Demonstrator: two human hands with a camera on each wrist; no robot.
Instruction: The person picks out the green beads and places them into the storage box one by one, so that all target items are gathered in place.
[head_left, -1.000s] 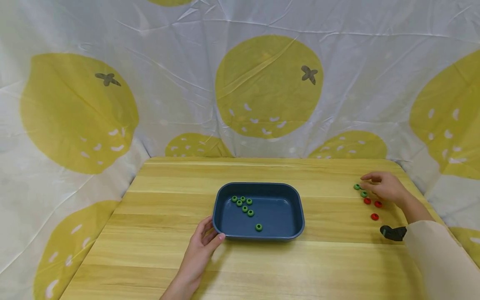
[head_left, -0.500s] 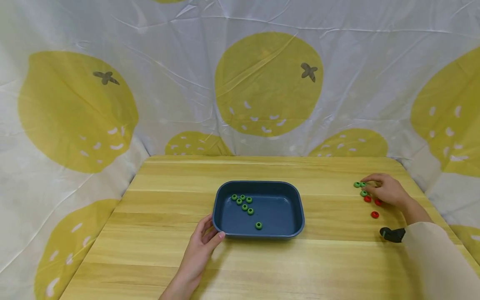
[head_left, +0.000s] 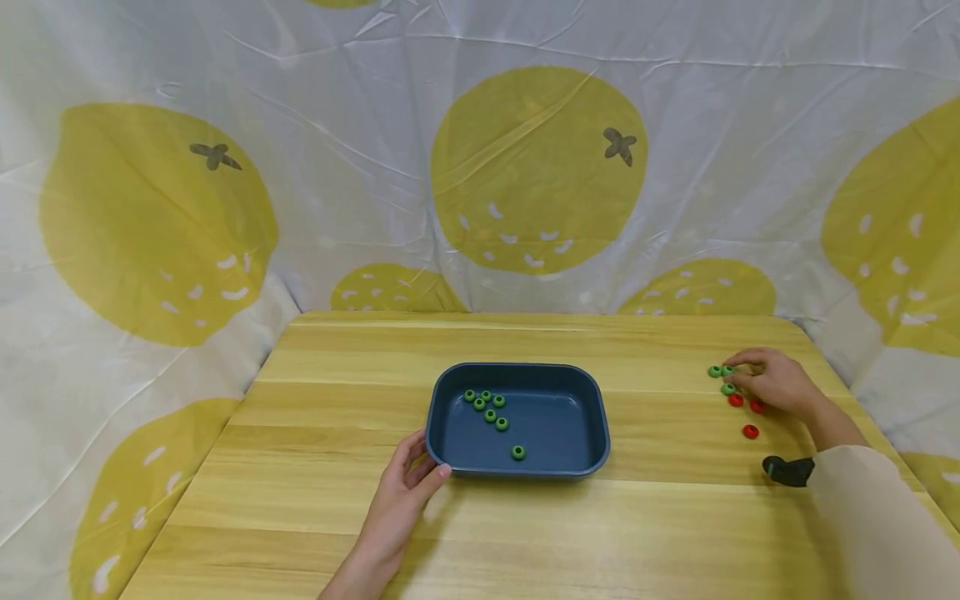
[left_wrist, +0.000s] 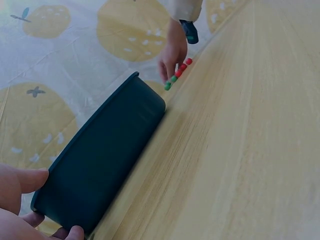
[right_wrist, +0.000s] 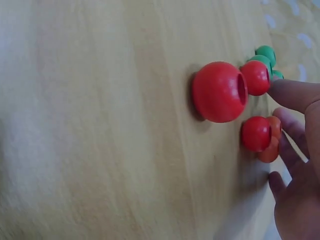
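**Dark blue tray (head_left: 555, 429) well left of the right hand (head_left: 776, 382); green bead (head_left: 728, 370) at that hand's fingertips**

Fruit-print cloth (head_left: 540, 171) hangs behind the wooden table (head_left: 637, 533). Tray sits mid-table, long axis left to right, one short end facing the right hand. Left hand (head_left: 396, 497) grips the near-left corner, thumb on rim; left wrist view adds its lower fingertips, low by the base.

Right hand is by far the nearer to the green bead, which lies off its left side, thumb and forefinger about it. Firm pinch or mere touch: cannot tell. One more green bead (head_left: 716, 372) just to the left, another (head_left: 728, 389) just nearer the person.

Three red beads (head_left: 751, 432) nearer the person again. Right wrist view alone shows two orange beads (right_wrist: 268, 152) behind a red one; in the head view the hand probably covers them. Seven green beads (head_left: 502, 424) inside the tray, six grouped left, one nearer the front.
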